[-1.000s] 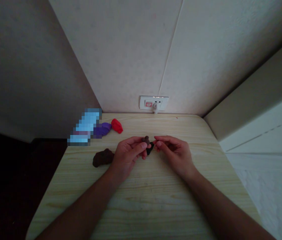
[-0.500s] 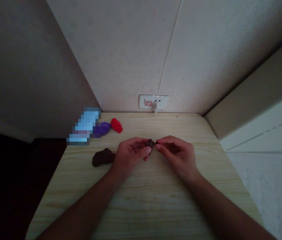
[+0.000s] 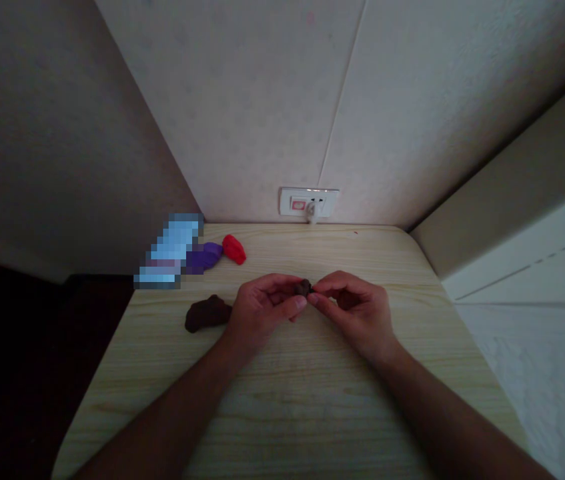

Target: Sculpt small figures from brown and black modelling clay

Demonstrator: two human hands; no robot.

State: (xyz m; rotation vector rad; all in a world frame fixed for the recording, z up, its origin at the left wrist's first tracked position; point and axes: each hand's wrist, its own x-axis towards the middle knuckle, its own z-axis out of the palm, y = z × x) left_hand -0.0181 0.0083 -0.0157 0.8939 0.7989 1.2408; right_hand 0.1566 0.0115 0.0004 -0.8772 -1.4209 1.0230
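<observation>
Between the fingers of my left hand (image 3: 265, 303) is a small lump of dark brown modelling clay (image 3: 303, 288). The thumb and fingertips of my right hand (image 3: 357, 307) pinch at its right side, where a small dark bit shows. The two hands' fingertips nearly meet above the table. To the left, partly behind my left wrist, lies a larger piece of brown modelling clay (image 3: 207, 314). Farther back are a purple piece of clay (image 3: 206, 255) and a red piece of clay (image 3: 234, 249), side by side.
A blurred-out bluish flat object (image 3: 169, 250) lies at the table's back left edge. The pale wooden table (image 3: 287, 413) stands against the wall. A socket with a white plug (image 3: 312, 210) sits just above its back edge. A white panel (image 3: 527, 227) rises on the right.
My right fingertips have come closer to the small brown lump and now touch its side. The lump has turned a little in my left fingers.
</observation>
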